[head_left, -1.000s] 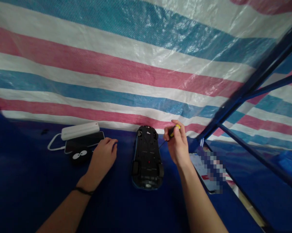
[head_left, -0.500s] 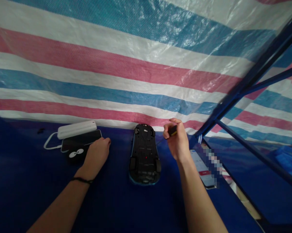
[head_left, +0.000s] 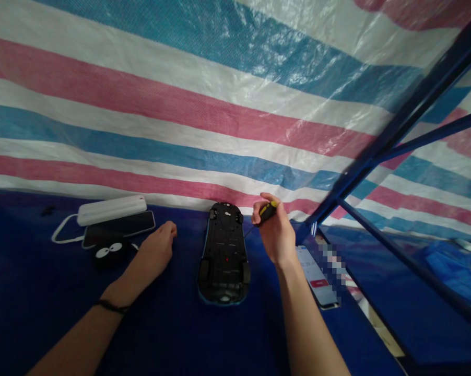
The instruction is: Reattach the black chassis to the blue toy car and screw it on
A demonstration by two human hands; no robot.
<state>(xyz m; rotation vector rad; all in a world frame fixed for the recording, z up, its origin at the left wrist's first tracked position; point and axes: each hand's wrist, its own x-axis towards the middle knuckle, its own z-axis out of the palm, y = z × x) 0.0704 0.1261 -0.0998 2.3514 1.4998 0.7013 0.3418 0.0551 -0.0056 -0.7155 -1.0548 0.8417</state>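
Note:
A toy car (head_left: 223,256) lies upside down on the blue cloth, its black underside and wheels facing up. My right hand (head_left: 273,232) is closed round a small screwdriver (head_left: 265,212) with a black and yellow handle, its thin shaft pointing down-left toward the car's far right side. My left hand (head_left: 157,249) rests on the cloth to the left of the car, fingers curled loosely, holding nothing that I can see. A dark band circles my left wrist.
A white power bank (head_left: 112,209) with a white cable lies on a dark phone (head_left: 118,227) at the left, beside a black round thing with white eyes (head_left: 109,253). Another phone (head_left: 317,273) lies right of the car. Dark blue frame bars (head_left: 384,141) and striped tarpaulin (head_left: 204,104) enclose the space.
The view has shifted, so everything sits a little further left. My right hand with the screwdriver has drawn nearer to the car's far end. My left hand's fingers have loosened slightly.

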